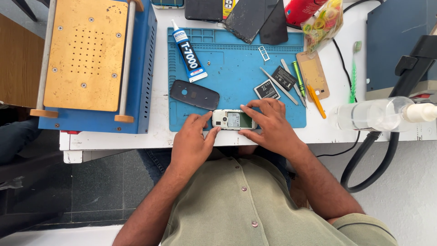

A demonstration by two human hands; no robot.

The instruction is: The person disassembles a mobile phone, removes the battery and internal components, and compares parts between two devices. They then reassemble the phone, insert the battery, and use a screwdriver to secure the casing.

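Observation:
A small white phone body (232, 119) with its back open lies at the near edge of a blue work mat (232, 68). My left hand (192, 141) grips its left end with thumb and fingers. My right hand (268, 125) rests over its right end, fingers spread along the top and bottom edges. A dark back cover (194, 94) lies just beyond my left hand. Two small black batteries (266, 89) (285, 78) sit on the mat past my right hand.
A glue tube (188, 51), tweezers (278, 85), a green pen (298, 78) and an orange tool (316, 101) lie on the mat. A blue machine with a yellow plate (86, 54) stands at left. At right are a clear spray bottle (378, 114), a green toothbrush (354, 73) and a black cable (364, 173).

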